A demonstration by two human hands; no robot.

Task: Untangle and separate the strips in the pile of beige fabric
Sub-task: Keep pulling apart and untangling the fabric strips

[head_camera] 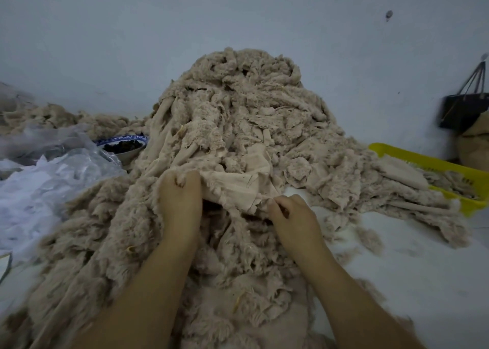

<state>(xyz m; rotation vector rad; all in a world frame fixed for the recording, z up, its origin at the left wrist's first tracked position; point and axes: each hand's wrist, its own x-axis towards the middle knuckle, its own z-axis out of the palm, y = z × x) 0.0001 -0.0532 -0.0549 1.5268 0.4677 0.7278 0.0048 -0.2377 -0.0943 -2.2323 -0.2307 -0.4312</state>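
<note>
Two hands at pile of beige fabric [238, 126], heaped against wall. Left hand [180, 197] grips flat strip [232, 187], fingers curled; right hand [291, 213] pinches its other edge.

Both hands grip one beige strip [232, 187] at the front of the tall pile of beige fabric [246, 105]: the left hand [180, 197] curls over its left end, the right hand [291, 213] pinches its lower edge. A yellow plastic basket [434, 163] lies right, crumpled clear plastic [47, 163] and a blue-rimmed bowl [124, 144] left.
</note>
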